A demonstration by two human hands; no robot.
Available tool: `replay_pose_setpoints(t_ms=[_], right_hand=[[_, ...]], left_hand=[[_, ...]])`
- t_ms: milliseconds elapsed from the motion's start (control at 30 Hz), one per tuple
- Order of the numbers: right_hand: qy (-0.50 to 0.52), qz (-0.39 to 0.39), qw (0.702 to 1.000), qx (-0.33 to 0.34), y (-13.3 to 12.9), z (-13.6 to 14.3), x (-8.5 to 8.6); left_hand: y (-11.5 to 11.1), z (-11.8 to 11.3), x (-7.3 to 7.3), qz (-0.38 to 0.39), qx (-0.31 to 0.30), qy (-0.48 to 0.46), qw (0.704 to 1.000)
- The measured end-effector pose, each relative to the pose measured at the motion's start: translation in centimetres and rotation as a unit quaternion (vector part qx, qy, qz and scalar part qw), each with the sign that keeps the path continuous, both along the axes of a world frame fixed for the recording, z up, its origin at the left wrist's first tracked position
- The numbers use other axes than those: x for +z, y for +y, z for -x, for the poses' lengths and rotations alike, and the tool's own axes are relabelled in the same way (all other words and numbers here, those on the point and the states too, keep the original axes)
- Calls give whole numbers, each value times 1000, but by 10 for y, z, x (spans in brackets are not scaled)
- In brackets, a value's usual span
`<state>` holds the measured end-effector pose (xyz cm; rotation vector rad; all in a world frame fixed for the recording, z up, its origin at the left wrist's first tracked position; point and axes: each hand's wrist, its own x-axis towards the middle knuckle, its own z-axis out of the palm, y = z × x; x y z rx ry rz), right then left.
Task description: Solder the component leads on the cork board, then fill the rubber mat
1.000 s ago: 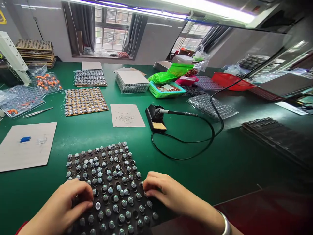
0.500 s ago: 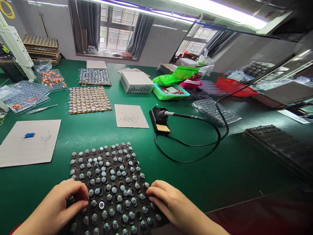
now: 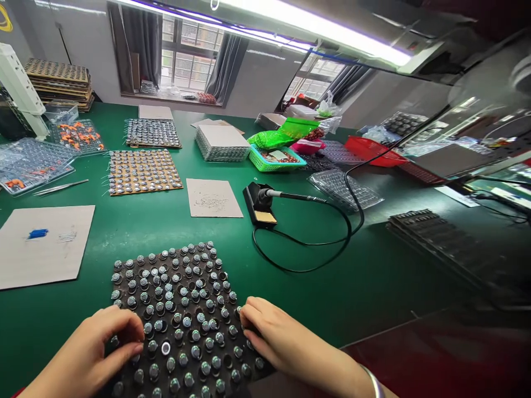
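Note:
A dark board (image 3: 178,315) with many small round metal parts standing in rows lies low in the view. One part (image 3: 166,348) shows a pale ring face, unlike its neighbours. My left hand (image 3: 105,342) is over the board's left side, its thumb and index finger curved around a part, with a gap between them. At the right edge my right hand (image 3: 265,334) has its fingers closed on something at the board's edge, too hidden to name.
A soldering iron (image 3: 290,195) rests in its stand (image 3: 259,204), its black cable looping right. Card with blue pieces (image 3: 83,237) lies left. Behind are a filled board (image 3: 145,171), stacked trays (image 3: 222,142) and a green basket (image 3: 276,160).
The whole view has shifted, so the board, hands and table items appear slightly further left. A bracelet on my right wrist now shows. Both hands keep nearly the same pose at the board.

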<state>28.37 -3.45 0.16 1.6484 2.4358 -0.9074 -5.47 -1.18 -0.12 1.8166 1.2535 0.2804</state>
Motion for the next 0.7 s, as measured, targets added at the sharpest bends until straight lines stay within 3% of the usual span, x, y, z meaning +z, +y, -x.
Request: replay_pose_setpoints(t_ms=[233, 533, 700], right_hand=[[-8, -15, 1000, -11, -10, -2, -11], [22, -28, 999, -36, -5, -6, -10], [67, -6, 997, -37, 0, -12, -15]], left_hand=[[-2, 4, -3, -10, 6, -5, 1000], [0, 3, -6, -9, 1, -14, 1000], [-2, -2, 4, 16, 6, 5, 1000]])
